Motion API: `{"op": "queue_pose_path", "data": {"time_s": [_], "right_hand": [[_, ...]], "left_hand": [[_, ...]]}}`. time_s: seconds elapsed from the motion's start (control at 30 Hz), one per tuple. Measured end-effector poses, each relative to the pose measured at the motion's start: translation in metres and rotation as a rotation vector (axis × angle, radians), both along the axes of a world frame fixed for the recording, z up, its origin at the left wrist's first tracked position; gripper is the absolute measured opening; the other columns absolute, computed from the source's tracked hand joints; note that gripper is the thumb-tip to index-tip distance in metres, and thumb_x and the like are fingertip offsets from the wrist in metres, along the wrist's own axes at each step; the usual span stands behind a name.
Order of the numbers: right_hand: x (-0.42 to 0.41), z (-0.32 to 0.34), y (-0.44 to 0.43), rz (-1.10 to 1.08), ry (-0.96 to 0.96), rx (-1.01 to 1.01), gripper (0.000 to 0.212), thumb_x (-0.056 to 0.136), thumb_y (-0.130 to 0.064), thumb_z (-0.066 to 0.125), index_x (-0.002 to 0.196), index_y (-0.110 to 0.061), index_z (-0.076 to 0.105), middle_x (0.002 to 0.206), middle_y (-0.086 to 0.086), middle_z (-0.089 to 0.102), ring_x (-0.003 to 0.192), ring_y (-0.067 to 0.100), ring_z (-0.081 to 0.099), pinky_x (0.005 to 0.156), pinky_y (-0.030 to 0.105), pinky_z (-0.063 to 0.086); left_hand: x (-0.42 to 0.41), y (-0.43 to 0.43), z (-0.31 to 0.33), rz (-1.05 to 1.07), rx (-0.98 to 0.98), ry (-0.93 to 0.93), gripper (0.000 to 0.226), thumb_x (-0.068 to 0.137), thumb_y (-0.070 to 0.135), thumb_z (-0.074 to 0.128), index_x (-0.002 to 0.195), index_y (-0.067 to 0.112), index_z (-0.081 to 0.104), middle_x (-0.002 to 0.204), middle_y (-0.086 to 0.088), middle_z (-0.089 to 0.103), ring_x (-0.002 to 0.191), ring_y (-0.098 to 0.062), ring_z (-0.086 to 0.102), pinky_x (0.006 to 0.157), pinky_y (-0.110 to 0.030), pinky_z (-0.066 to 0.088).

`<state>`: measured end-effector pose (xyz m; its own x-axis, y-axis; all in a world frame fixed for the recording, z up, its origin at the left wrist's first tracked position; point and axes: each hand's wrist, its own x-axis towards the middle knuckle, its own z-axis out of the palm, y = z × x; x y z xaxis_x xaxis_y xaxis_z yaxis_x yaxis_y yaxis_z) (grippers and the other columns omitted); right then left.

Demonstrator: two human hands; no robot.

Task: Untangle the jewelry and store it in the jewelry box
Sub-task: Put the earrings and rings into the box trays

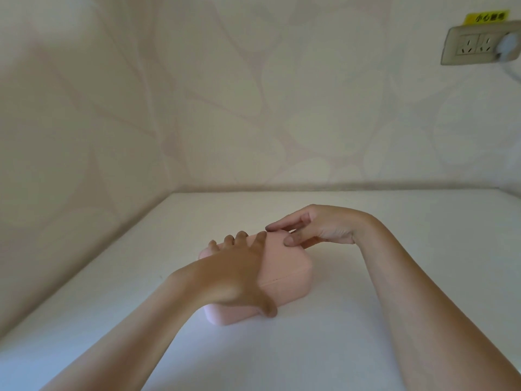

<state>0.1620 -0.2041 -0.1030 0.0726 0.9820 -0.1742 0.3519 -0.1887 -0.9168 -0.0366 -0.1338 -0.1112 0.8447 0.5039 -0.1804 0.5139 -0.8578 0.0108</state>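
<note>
Clamping left hand over closed jewelry box, fingers curled, steadying it. Pinching its far end with right hand, probably opening.

We counted one pink jewelry box and one white tabletop. We counted two hands: one left hand and one right hand. On the wall we found one socket plate with two outlets, one yellow label and one white plug.
</note>
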Motion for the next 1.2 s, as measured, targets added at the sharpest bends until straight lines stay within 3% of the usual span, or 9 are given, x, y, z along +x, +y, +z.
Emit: {"op": "queue_pose_path", "data": {"time_s": [0.07,0.13,0.2,0.27,0.43,0.63,0.77,1.2], "right_hand": [[0.0,-0.005,0.005,-0.109,0.002,0.064,0.021,0.089,-0.016,0.064,0.109,-0.014,0.069,0.113,0.004,0.069,0.096,0.012,0.067,0.073,0.022,0.054],[0.005,-0.017,0.015,-0.323,-0.05,0.161,0.016,0.091,-0.022,0.062,0.098,-0.01,0.071,0.105,0.011,0.07,0.085,0.018,0.068,0.074,0.031,0.058],[0.015,-0.03,0.025,-0.545,-0.341,0.187,0.023,0.091,-0.028,0.06,0.099,-0.009,0.07,0.102,0.011,0.071,0.089,0.023,0.067,0.082,0.036,0.053],[0.021,-0.043,0.032,-0.631,-0.631,0.134,0.03,0.093,-0.032,0.056,0.11,-0.01,0.067,0.113,0.007,0.067,0.104,0.023,0.061,0.085,0.031,0.045],[0.022,-0.061,0.048,-0.621,-0.761,0.097,0.041,0.097,-0.034,0.046,0.132,-0.014,0.051,0.134,0.004,0.053,0.124,0.022,0.048,0.098,0.029,0.037],[0.027,-0.068,0.078,-0.575,-0.916,0.119,0.038,0.099,-0.033,0.039,0.126,-0.011,0.054,0.129,0.004,0.052,0.118,0.021,0.049,0.093,0.03,0.041],[0.037,-0.067,0.103,-0.58,-0.966,0.118,0.036,0.099,-0.031,0.036,0.122,-0.012,0.056,0.122,0.004,0.054,0.111,0.021,0.051,0.085,0.03,0.042],[0.065,-0.07,0.151,-0.605,-1.014,0.118,0.032,0.099,-0.025,0.036,0.121,-0.011,0.055,0.118,0.005,0.05,0.108,0.022,0.05,0.081,0.031,0.043]], "left_hand": [[-0.002,0.001,0.003,0.002,-0.029,-0.027,0.126,0.06,0.066,0.072,0.148,0.031,-0.01,0.149,-0.002,0.016,0.138,-0.025,0.016,0.115,-0.045,0.013],[-0.003,0.004,0.007,0.008,-0.062,-0.057,0.126,0.061,0.063,0.073,0.147,0.032,-0.013,0.151,0.0,0.015,0.139,-0.024,0.014,0.116,-0.046,0.009],[-0.002,0.015,0.015,0.016,-0.071,-0.095,0.126,0.064,0.057,0.075,0.147,0.031,-0.017,0.152,-0.001,0.012,0.141,-0.023,0.013,0.117,-0.046,0.006],[0.003,0.037,0.025,0.025,-0.055,-0.137,0.125,0.067,0.049,0.077,0.147,0.028,-0.017,0.152,-0.003,0.013,0.14,-0.024,0.017,0.115,-0.045,0.012],[0.027,0.124,0.053,0.109,0.022,-0.125,0.129,0.061,0.039,0.082,0.147,0.034,-0.014,0.154,-0.003,0.011,0.139,-0.03,0.02,0.111,-0.047,0.023],[0.054,0.199,0.065,0.176,0.043,-0.023,0.125,0.062,0.025,0.081,0.147,0.039,-0.009,0.157,-0.001,0.005,0.143,-0.03,0.012,0.111,-0.046,0.016],[0.065,0.23,0.064,0.178,0.027,0.018,0.124,0.064,0.019,0.081,0.148,0.038,-0.007,0.156,0.0,0.006,0.142,-0.032,0.012,0.109,-0.045,0.02],[0.069,0.303,0.041,0.122,-0.069,0.012,0.123,0.043,0.036,0.072,0.149,0.036,0.009,0.157,0.001,0.008,0.143,-0.021,0.013,0.112,-0.032,0.018]]}}
